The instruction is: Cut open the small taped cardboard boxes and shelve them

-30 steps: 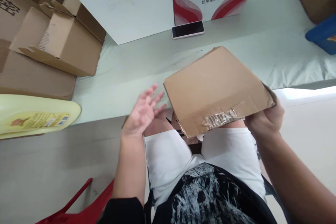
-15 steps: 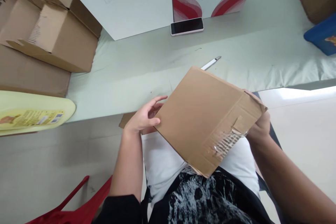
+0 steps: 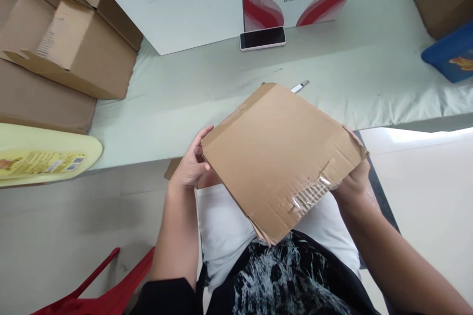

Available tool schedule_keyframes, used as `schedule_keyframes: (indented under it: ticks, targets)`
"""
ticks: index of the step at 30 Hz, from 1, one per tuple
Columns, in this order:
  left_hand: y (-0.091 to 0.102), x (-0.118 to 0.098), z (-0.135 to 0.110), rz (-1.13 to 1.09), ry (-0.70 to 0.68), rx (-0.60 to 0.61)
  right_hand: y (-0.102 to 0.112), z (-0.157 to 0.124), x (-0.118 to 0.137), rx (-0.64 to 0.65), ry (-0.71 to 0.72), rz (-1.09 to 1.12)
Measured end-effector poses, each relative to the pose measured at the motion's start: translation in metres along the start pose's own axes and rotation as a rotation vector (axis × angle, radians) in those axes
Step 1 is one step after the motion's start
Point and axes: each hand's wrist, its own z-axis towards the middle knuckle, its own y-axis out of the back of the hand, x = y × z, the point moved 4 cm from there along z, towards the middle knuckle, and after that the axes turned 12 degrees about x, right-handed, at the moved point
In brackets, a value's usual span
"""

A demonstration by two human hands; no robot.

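A brown flattened cardboard box [image 3: 273, 147] is held tilted above my lap. Along its lower right side is a torn patch [image 3: 312, 194] of bare corrugation with bits of clear tape, and layers show at the bottom corner. My left hand [image 3: 190, 162] grips the left corner, thumb below and fingers at the edge. At the right corner my right hand [image 3: 353, 179] is closed on the box, its fingers mostly hidden beneath. Just beyond the top edge lies a utility knife [image 3: 300, 86], partly covered by the cardboard.
A phone [image 3: 263, 38] lies before a white and red carton [image 3: 303, 0] on the cloth-covered table [image 3: 166, 113]. Cardboard boxes [image 3: 99, 54] and a yellow bottle [image 3: 48, 155] are at left, a blue container [image 3: 451, 54] at right. A red chair [image 3: 111, 290] stands lower left.
The box has shifted left and turned, showing a folded strip along its upper left side. My left hand has closed onto the left corner; my right hand moved slightly left with the box.
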Motion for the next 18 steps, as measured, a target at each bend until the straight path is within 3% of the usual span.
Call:
schedule_keyframes:
  ticks: [10, 15, 18]
  targets:
    - [0.001, -0.004, 0.006, 0.069, -0.021, 0.036, 0.008, -0.004, -0.004, -0.065, -0.011, 0.108]
    - [0.001, -0.001, 0.004, -0.173, -0.124, -0.178, 0.010, 0.000, 0.009, -0.167, 0.187, 0.056]
    - [-0.001, 0.009, 0.006, -0.383, -0.123, -0.304, 0.006, 0.002, 0.023, -0.162, 0.248, 0.029]
